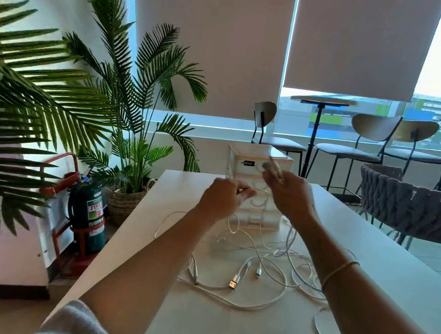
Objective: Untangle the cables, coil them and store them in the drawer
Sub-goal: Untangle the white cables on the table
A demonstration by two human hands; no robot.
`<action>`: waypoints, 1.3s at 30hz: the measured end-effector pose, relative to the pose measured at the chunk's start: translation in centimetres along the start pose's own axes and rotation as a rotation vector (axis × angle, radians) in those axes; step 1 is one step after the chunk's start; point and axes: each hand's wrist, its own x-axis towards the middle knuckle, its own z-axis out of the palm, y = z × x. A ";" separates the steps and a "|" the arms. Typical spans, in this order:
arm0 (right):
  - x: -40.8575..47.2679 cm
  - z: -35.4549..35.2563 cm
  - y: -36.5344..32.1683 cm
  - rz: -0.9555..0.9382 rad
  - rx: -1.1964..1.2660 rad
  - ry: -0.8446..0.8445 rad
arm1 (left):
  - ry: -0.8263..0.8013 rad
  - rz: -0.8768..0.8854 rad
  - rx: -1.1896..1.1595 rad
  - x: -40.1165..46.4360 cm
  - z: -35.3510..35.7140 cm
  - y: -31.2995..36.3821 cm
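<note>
Several white cables lie tangled on the white table, with a USB plug and smaller plugs showing near the front. Both my hands are raised in front of a clear plastic drawer unit at the table's far end. My left hand pinches a white cable that hangs down to the tangle. My right hand holds up a cable end with a grey plug at its fingertips, blurred. The drawers look shut.
Palm plants and a fire extinguisher stand left of the table. A woven grey chair is at the right. High stools and a round bar table stand by the window behind.
</note>
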 end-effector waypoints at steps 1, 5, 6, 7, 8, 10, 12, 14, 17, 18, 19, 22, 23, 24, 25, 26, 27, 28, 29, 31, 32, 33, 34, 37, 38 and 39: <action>-0.2 0.5 -0.4 -0.035 0.004 -0.052 | 0.012 0.032 0.005 0.0 -0.1 0.5; -0.6 1.4 -0.5 -0.042 -0.054 -0.185 | 0.033 0.052 -0.023 -0.2 -0.5 0.7; -0.6 1.5 -0.3 -0.025 -0.091 -0.201 | 0.025 0.038 -0.017 -0.4 -0.6 0.5; -0.7 1.4 -0.2 -0.015 -0.115 -0.205 | 0.016 0.010 -0.014 -0.6 -0.7 0.2; -0.8 1.3 0.1 -0.010 -0.122 -0.198 | 0.013 -0.029 -0.013 -0.7 -0.8 -0.2; -0.8 1.0 0.6 -0.002 -0.125 -0.158 | 0.005 -0.122 -0.004 -0.8 -1.1 -1.5; -0.5 0.4 1.5 0.080 -0.030 -0.050 | -0.008 -0.207 0.015 -1.0 -1.5 -3.2; 0.2 -0.5 2.8 0.226 0.166 0.104 | -0.002 -0.288 0.018 -1.5 -2.1 -4.9; 0.8 -1.7 4.4 0.410 0.265 0.263 | 0.011 -0.402 -0.007 -2.4 -2.9 -7.3; 0.9 -2.1 4.7 0.461 0.291 0.299 | 0.012 -0.433 -0.011 -2.5 -3.1 -7.9; 0.9 -2.4 5.0 0.508 0.320 0.331 | 0.012 -0.464 -0.015 -2.6 -3.3 -8.6; 1.0 -3.0 5.7 0.578 0.307 0.403 | 0.003 -0.542 -0.048 -2.7 -3.5 -10.2; 1.1 -3.0 6.0 0.577 0.268 0.419 | 0.009 -0.561 -0.066 -2.7 -3.6 -10.6; 1.0 -3.0 6.1 0.568 0.230 0.432 | 0.026 -0.580 -0.084 -2.7 -3.6 -10.8; 1.1 -3.0 6.2 0.559 0.205 0.448 | 0.054 -0.603 -0.108 -2.7 -3.6 -10.8; 1.1 -3.0 6.3 0.557 0.196 0.462 | 0.092 -0.631 -0.148 -2.7 -3.7 -10.8; 1.1 -3.0 6.2 0.563 0.193 0.469 | 0.134 -0.663 -0.208 -2.6 -3.8 -10.7; 1.1 -3.1 6.1 0.579 0.190 0.478 | 0.176 -0.698 -0.276 -2.5 -4.0 -10.5; 1.1 -3.2 6.0 0.601 0.194 0.490 | 0.210 -0.733 -0.348 -2.4 -4.2 -10.4; 1.1 -3.6 5.9 0.631 0.208 0.528 | 0.248 -0.791 -0.498 -2.3 -4.5 -10.2; 1.0 -3.7 5.9 0.635 0.196 0.537 | 0.244 -0.802 -0.561 -2.2 -4.6 -9.9; 0.9 -3.7 5.8 0.641 0.168 0.524 | 0.221 -0.797 -0.603 -2.1 -4.7 -9.5; 0.8 -3.7 5.6 0.636 0.136 0.511 | 0.183 -0.779 -0.621 -2.0 -4.8 -9.0; 0.8 -3.3 5.1 0.607 0.143 0.525 | 0.032 -0.685 -0.499 -1.3 -5.0 -6.8; 0.9 -3.2 4.7 0.591 0.153 0.540 | -0.012 -0.644 -0.407 -1.1 -5.1 -6.1; 1.0 -3.1 4.2 0.556 0.148 0.557 | -0.048 -0.596 -0.316 -0.9 -5.2 -5.5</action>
